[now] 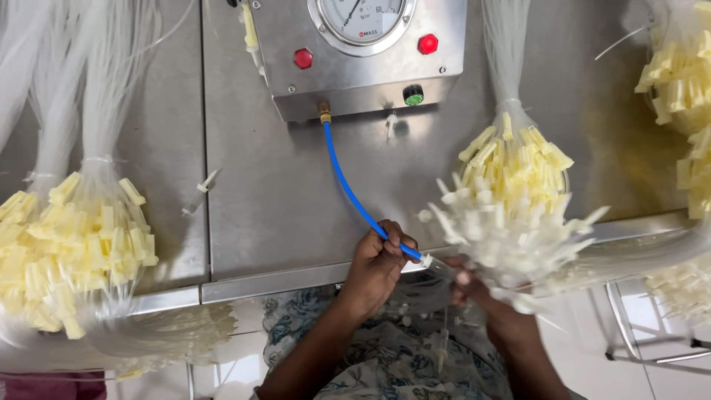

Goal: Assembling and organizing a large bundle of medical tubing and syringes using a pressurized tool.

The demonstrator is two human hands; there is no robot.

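Our left hand [378,259], in the lower middle of the frame, is clenched around the blue hose [348,189], gripping it close to its free end. The hose runs from there up and to the left to a brass fitting [324,111] under the steel box [363,74] at the top centre. The box carries a round gauge [363,18], two red buttons [303,58] and a green knob [413,96].

Our right hand [474,289] sits just right of the left one, half hidden under a bundle [511,215] of clear tubes with pale caps. Its fingers seem curled on a thin clear tube [437,265] that meets the hose tip, though blur keeps us from telling the grip for sure.

The bundle fans out over the right hand and rises to a tied neck in the upper right of the centre; its upper caps are yellow, its lower ones whiter.

A second bundle [74,252] with yellow caps lies at the left edge of the frame, and a third [681,96] at the right edge. All rest on the steel table [274,200]. One loose white piece [201,191] lies on the table between the left bundle and the hose. Patterned cloth [378,355] shows at the bottom, below the table edge.
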